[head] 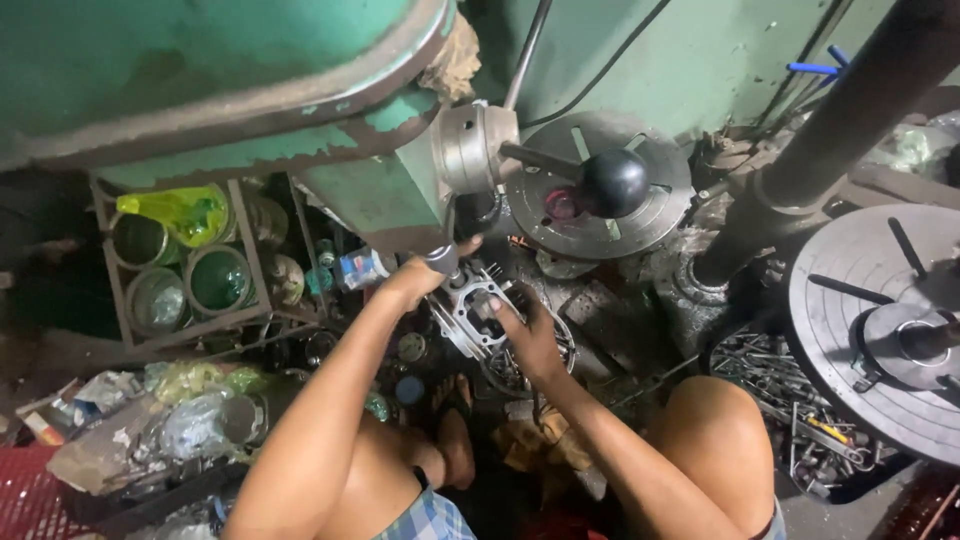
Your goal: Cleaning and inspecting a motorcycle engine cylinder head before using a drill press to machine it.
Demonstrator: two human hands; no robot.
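Head view, looking down past both forearms. Centre: finned metal cylinder point(478, 315), pale grey w/ a round bore, held just under the green machine point(370, 190) and above the cluttered floor. Left hand point(425, 275): at the cylinder's upper left edge, fingers curled onto it; grip closed on the part, near a short grey spindle point(442, 258) hanging from the machine. Right hand point(530, 335): on the cylinder's right side, fingers wrapped over its rim; grip closed on the same part. Above right: black ball knob point(614, 182) on a lever from a steel hub point(470, 148). Behind the knob: round slotted plate point(640, 225) w/ a reddish centre. Far right: second slotted disc point(850, 330), partly out of frame, beside a dark steel column point(850, 110). Below the disc: tray of loose metal bits point(780, 385); single items too small to tell. Left: rack point(110, 270) holding round green tins, yellow-green bag on top. Lower left: plastic bags & scrap point(180, 425). Bottom centre: a foot in a sandal point(455, 430) betw. the knees.
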